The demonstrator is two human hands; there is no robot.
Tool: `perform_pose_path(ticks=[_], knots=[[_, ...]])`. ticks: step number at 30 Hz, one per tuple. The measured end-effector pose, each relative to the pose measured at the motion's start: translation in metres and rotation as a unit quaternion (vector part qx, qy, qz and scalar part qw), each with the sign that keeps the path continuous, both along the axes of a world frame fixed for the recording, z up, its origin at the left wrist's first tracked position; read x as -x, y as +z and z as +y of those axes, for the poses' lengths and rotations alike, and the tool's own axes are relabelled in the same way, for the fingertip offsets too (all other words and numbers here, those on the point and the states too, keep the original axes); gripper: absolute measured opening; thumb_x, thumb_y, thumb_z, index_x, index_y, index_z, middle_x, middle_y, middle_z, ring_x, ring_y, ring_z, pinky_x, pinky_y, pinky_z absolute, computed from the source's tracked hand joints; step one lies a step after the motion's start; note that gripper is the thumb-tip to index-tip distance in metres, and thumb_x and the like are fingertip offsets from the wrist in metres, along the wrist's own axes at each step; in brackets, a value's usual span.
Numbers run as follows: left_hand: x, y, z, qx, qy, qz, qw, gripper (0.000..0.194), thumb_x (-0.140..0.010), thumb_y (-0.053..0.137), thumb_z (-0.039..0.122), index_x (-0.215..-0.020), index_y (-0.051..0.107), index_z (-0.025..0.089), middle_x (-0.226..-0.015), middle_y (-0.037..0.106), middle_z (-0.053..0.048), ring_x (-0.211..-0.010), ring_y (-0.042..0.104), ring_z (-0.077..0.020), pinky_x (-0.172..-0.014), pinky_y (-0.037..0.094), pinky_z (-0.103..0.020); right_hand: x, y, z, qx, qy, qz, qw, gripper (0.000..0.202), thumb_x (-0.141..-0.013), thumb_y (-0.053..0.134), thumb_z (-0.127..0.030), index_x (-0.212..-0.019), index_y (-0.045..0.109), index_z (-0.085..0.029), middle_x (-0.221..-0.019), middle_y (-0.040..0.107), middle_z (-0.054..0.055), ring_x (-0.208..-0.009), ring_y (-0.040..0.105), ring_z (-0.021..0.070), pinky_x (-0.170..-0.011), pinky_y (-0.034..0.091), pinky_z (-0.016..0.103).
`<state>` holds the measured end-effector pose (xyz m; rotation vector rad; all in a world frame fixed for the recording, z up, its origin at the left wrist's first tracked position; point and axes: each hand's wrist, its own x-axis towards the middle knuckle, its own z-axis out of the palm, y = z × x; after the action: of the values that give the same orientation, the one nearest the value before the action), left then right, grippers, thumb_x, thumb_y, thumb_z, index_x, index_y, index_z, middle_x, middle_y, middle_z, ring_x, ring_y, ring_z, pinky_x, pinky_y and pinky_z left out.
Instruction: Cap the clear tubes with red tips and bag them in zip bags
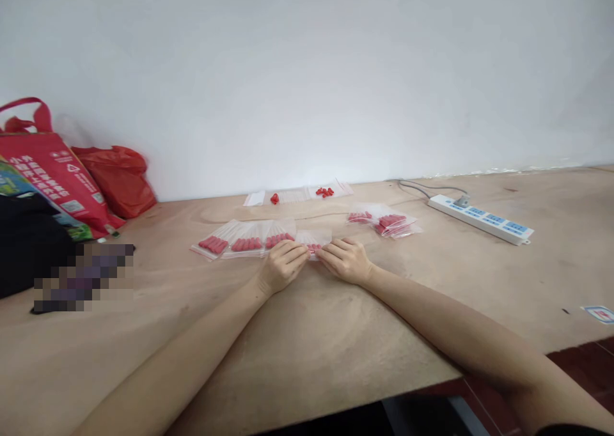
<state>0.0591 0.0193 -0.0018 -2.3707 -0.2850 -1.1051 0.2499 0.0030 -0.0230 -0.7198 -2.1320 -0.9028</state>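
Observation:
Between my two hands lies a small clear zip bag (314,238) with several red pieces inside. My left hand (285,263) pinches its left edge with bent fingers, and my right hand (346,261) grips the right edge the same way. Just left of it, a row of similar zip bags (247,241) lies flat, each with several red, rod-like pieces. To the right is a loose pile of filled zip bags (391,222). My fingers hide part of the held bag's near edge.
Nearer the wall lie more clear bags (293,196) with small red pieces (325,192) on them. A white power strip (480,218) with a grey plug sits at the right. Red bags (118,174) and a black bag (33,244) stand at the left. The wooden table (268,359) ends in front.

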Motion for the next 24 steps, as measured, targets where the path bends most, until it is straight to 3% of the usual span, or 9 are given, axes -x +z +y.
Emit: perform_pose_path(ticks=[6, 13, 24], knots=[[0.002, 0.0, 0.001, -0.002, 0.002, 0.007, 1.0, 0.012, -0.082, 0.049, 0.01, -0.085, 0.059, 0.015, -0.081, 0.067, -0.004, -0.075, 0.061, -0.015, -0.067, 0.051, -0.031, 0.001, 0.0, 0.0, 0.002, -0.002, -0.032, 0.999, 0.021, -0.087, 0.04, -0.017, -0.084, 0.061, -0.016, -0.071, 0.062, 0.003, -0.063, 0.049, 0.0101, -0.055, 0.027, 0.027], [0.015, -0.001, 0.006, 0.019, -0.004, -0.001, 1.0, 0.018, -0.083, 0.049, 0.01, -0.098, 0.058, 0.015, -0.085, 0.067, -0.006, -0.078, 0.062, -0.0156, -0.068, 0.053, -0.03, -0.007, 0.004, 0.003, 0.011, 0.001, 0.028, 1.0, 0.019, -0.085, 0.043, -0.019, -0.079, 0.062, -0.017, -0.067, 0.062, 0.001, -0.061, 0.049, 0.0093, -0.055, 0.028, 0.026], [0.011, -0.002, 0.004, 0.027, -0.002, 0.005, 1.0, 0.02, -0.084, 0.048, 0.011, -0.1, 0.058, 0.017, -0.088, 0.067, -0.005, -0.08, 0.061, -0.0148, -0.069, 0.052, -0.029, -0.001, -0.001, 0.002, 0.009, 0.004, -0.002, 1.0, 0.019, -0.086, 0.042, -0.018, -0.087, 0.061, -0.017, -0.074, 0.063, 0.004, -0.064, 0.051, 0.0098, -0.055, 0.028, 0.026]])
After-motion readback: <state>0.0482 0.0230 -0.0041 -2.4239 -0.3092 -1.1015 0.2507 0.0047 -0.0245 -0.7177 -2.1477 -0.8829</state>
